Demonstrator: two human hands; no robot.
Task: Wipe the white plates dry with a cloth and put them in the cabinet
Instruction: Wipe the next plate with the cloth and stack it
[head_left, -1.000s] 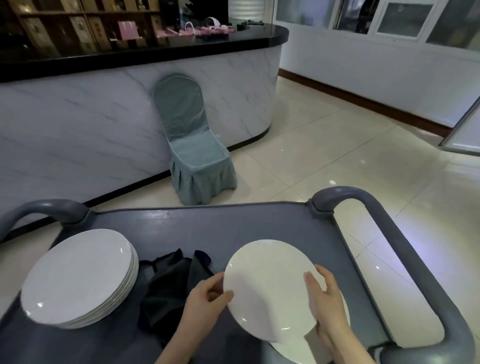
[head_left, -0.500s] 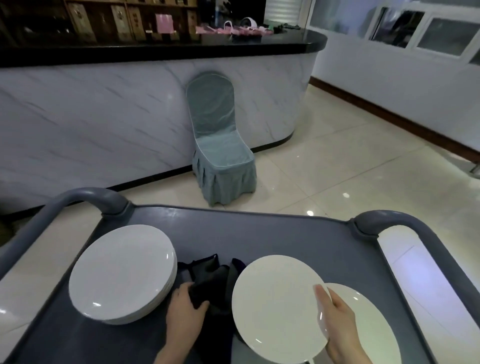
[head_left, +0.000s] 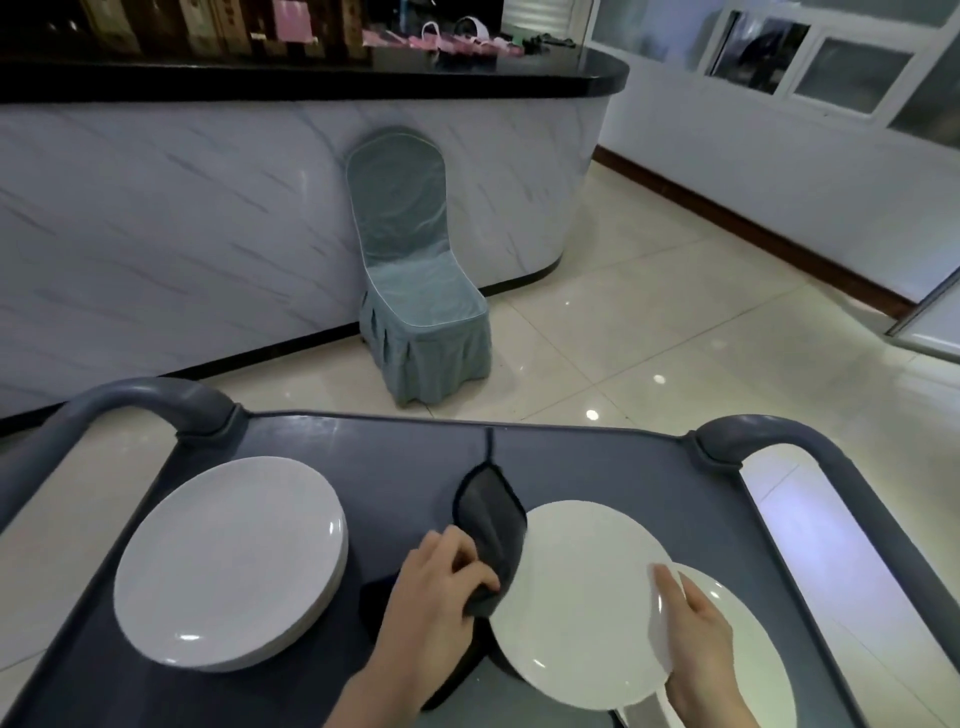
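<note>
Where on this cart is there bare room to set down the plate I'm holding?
Bare: the cart's far strip between its two handles, beyond the plate stack and cloth; also the near-left corner. Crowded: the near right, where the right hand holds the held plate over a second plate and the left hand grips the cloth.

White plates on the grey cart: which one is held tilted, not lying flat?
The round white plate gripped by the right hand, beside the dark cloth; the stack at left and the far-right plate lie flat.

White plates (head_left: 582, 603), dark grey cloth (head_left: 491, 525), teal chair (head_left: 415, 291) (marble-veined counter (head_left: 182, 218))
</note>
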